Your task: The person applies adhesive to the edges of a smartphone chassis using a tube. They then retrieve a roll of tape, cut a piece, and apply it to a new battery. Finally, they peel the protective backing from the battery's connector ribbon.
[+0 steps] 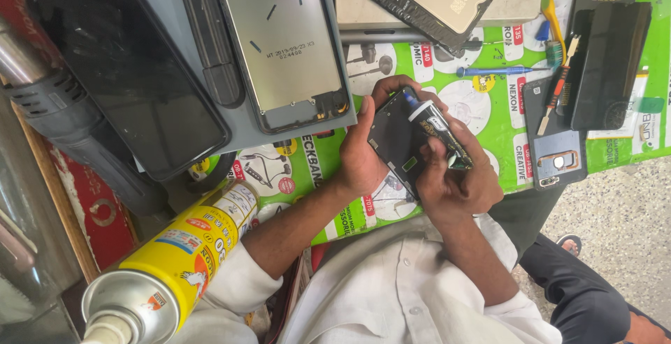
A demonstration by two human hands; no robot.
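Phone part (393,141): a dark, flat phone piece held just over the person's lap.
Left hand (363,152): fingers wrapped around the phone part's edge.
Right hand (458,180): squeezing a small black glue tube (437,129), its tip touching the phone part.
Beyond the hands: a blue screwdriver (493,71) on the green mat (489,117).
Left of the hands: a yellow spray can (183,246).
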